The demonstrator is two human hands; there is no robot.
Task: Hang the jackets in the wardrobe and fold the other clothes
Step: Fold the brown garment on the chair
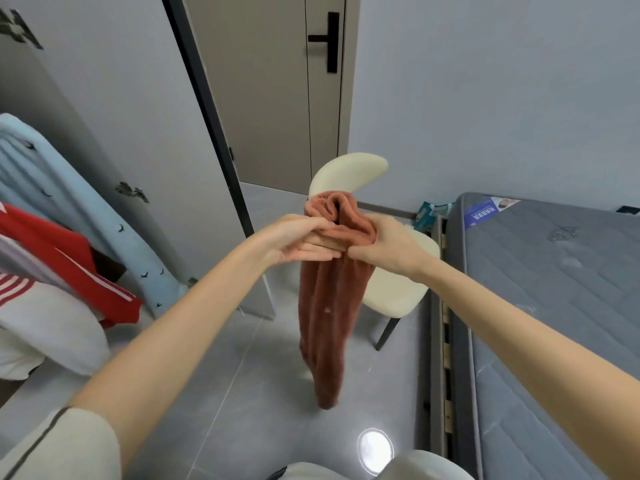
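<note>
Mid-air before the cream chair (398,289): rust-brown fleece garment (329,306), bunched at top, hanging long toward the grey floor; right hand (384,247) clenched round the bunch; left hand (304,240), fingers straight, pinching a fold under its thumb; mattress (554,289) at right; red jacket (69,258) hanging at left.

A blue label (479,213) lies on the mattress's (554,271) far left corner; its white print is too small to read.
</note>
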